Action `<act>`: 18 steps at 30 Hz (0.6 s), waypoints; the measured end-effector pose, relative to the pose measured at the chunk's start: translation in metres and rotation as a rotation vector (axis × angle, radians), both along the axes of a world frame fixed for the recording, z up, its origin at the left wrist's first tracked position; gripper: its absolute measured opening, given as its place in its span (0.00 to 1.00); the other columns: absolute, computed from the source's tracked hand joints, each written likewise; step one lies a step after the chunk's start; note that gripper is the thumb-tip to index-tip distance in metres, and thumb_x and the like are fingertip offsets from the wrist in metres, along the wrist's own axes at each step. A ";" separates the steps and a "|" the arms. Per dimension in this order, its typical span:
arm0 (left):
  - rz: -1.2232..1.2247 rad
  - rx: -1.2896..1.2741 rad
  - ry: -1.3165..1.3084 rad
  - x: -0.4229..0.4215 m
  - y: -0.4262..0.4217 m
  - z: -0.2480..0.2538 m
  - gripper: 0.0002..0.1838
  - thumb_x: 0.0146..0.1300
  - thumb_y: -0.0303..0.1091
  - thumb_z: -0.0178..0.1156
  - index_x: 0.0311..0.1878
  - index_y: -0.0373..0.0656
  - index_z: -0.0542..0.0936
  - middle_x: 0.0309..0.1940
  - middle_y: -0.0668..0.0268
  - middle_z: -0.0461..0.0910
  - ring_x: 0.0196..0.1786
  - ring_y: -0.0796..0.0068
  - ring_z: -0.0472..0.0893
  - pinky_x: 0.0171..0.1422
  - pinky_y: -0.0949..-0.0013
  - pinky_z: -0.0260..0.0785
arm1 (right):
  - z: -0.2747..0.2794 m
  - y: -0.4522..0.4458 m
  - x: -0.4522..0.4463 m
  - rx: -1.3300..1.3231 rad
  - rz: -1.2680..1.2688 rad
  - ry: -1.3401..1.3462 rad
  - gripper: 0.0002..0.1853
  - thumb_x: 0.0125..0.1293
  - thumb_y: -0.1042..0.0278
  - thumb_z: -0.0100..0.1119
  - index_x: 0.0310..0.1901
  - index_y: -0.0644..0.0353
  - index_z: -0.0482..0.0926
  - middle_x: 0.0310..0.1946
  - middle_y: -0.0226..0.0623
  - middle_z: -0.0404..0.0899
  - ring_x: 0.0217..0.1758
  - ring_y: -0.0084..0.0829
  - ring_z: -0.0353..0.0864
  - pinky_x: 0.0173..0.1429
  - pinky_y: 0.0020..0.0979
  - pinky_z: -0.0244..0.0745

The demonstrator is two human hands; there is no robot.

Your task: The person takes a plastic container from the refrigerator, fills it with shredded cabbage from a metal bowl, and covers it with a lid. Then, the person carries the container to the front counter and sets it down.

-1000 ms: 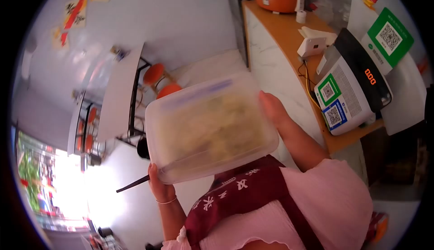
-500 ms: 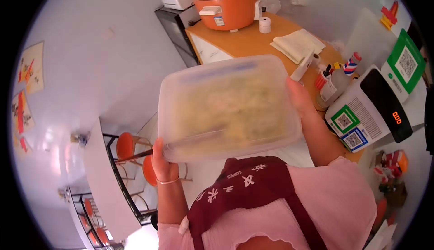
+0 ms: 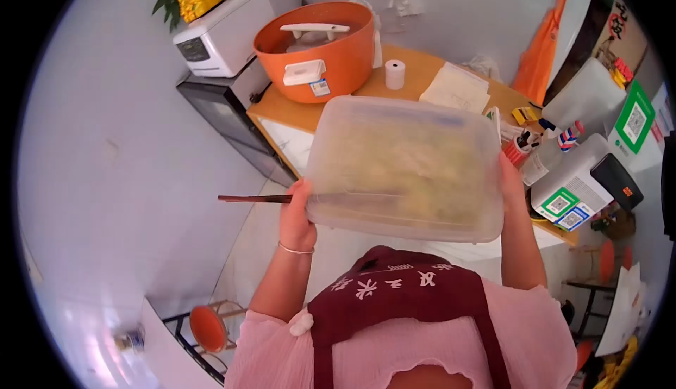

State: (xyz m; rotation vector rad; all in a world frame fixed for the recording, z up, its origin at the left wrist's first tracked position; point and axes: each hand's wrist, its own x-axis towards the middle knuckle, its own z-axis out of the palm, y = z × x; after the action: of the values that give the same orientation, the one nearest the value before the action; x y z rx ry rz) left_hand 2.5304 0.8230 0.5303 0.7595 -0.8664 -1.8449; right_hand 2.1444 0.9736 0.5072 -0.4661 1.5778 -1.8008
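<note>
A translucent plastic food container (image 3: 408, 171) is held up level in front of my chest. Pale green and yellow contents show blurrily through its cloudy plastic. My left hand (image 3: 298, 216) is closed on the container's left edge. A pair of dark chopsticks (image 3: 253, 198) pokes out to the left past that hand, and a dark streak carries on behind the cloudy plastic. On the opposite edge, my right hand (image 3: 512, 178) grips the container, with some fingers hidden beneath it.
Beyond the container is a wooden counter (image 3: 415, 63) with an orange pot (image 3: 317, 51), a paper roll (image 3: 395, 74), a notebook (image 3: 456, 88), a pen cup (image 3: 517, 149) and a scale-like device (image 3: 574, 185). A black cabinet (image 3: 232, 104) stands left; an orange stool (image 3: 208, 329) is lower left.
My view has turned right and toward the counter. The container, still in both hands, appears farther right in view, and the chopsticks now stick out clearly at its left.
</note>
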 end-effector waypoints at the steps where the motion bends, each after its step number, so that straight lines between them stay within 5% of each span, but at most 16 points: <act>1: -0.021 0.006 0.006 -0.002 -0.016 0.000 0.17 0.61 0.34 0.55 0.50 0.33 0.74 0.42 0.64 0.78 0.45 0.76 0.76 0.51 0.74 0.67 | -0.005 -0.004 0.000 0.011 -0.055 -0.057 0.22 0.69 0.53 0.45 0.48 0.66 0.76 0.41 0.32 0.77 0.42 0.22 0.73 0.46 0.25 0.68; 5: -0.132 0.019 0.019 -0.017 -0.066 -0.004 0.17 0.61 0.33 0.55 0.50 0.32 0.74 0.43 0.63 0.78 0.46 0.76 0.76 0.52 0.74 0.67 | -0.016 -0.010 0.000 0.085 -0.124 0.089 0.22 0.69 0.54 0.44 0.49 0.67 0.75 0.44 0.33 0.76 0.45 0.23 0.73 0.48 0.25 0.68; 18: -0.157 0.035 -0.064 -0.053 -0.142 -0.025 0.18 0.62 0.35 0.53 0.52 0.33 0.74 0.45 0.62 0.78 0.47 0.72 0.76 0.52 0.70 0.67 | 0.010 -0.044 0.005 0.234 -0.231 -0.101 0.23 0.68 0.56 0.44 0.54 0.68 0.71 0.46 0.36 0.76 0.48 0.29 0.74 0.53 0.29 0.68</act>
State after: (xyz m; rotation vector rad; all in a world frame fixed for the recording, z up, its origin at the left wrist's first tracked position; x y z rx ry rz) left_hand 2.4777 0.6813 0.5050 0.7951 -0.9602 -1.9876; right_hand 2.1494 0.9299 0.5177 -0.0838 1.8020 -1.7446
